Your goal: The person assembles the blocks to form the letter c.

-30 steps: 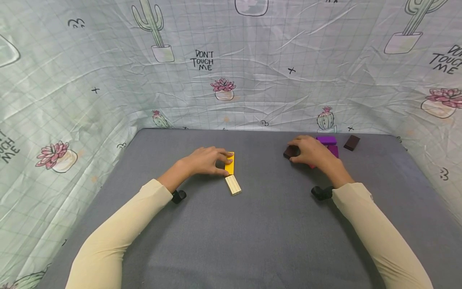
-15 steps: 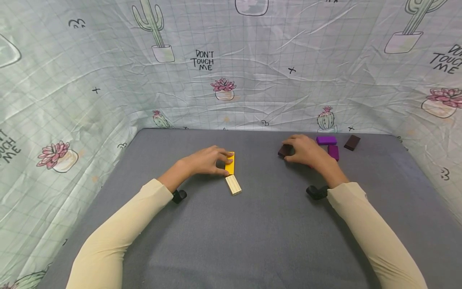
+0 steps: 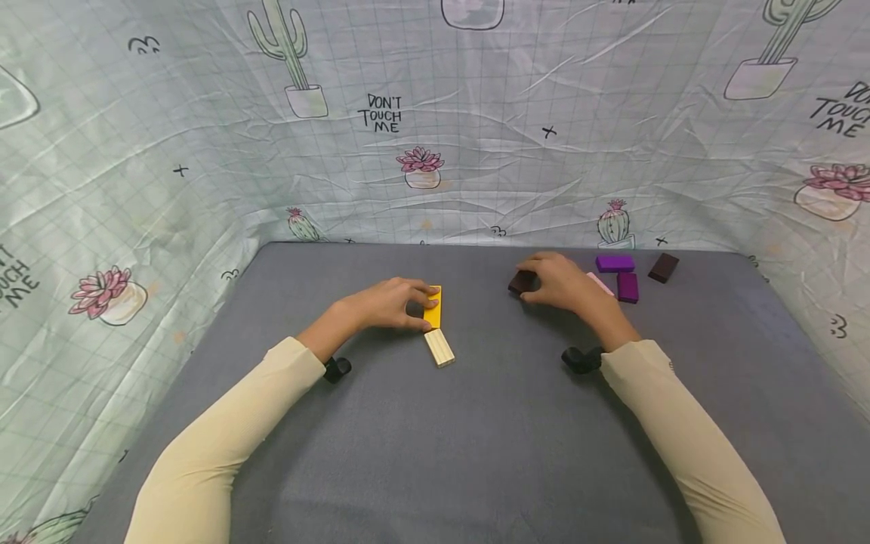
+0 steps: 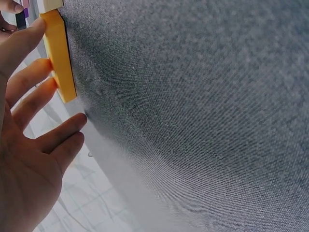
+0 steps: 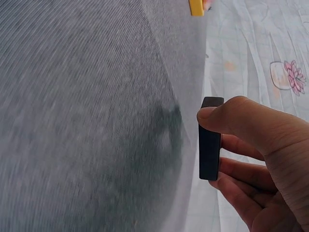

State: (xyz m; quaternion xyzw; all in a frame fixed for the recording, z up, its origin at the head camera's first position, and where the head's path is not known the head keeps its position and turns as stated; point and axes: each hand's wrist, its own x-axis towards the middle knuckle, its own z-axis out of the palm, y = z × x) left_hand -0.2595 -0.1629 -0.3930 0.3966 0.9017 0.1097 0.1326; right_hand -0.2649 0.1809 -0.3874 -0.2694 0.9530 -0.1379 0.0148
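My left hand (image 3: 387, 304) holds a yellow wooden block (image 3: 433, 313) lying flat on the grey cloth, thumb by its near end and two fingertips farther along it. In the left wrist view, the other two fingers reach out apart from the yellow block (image 4: 59, 58). A cream block (image 3: 439, 348), grooved on top, meets the near end of the yellow one at a slant. To the right, my right hand (image 3: 560, 281) pinches a dark brown block (image 3: 520, 284) between thumb and fingers. The right wrist view shows that dark block (image 5: 209, 147) held upright on its edge over the cloth.
Behind my right hand lie a purple block (image 3: 615, 264), a magenta block (image 3: 628, 288) and a partly hidden pink block (image 3: 600, 283). Another dark brown block (image 3: 663, 268) rests farther right. A printed cactus curtain (image 3: 476, 196) borders the table's back edge.
My right hand has moved left with the dark brown block, away from the other blocks, uncovering more of the magenta and pink ones. The left hand and yellow block have stayed put.
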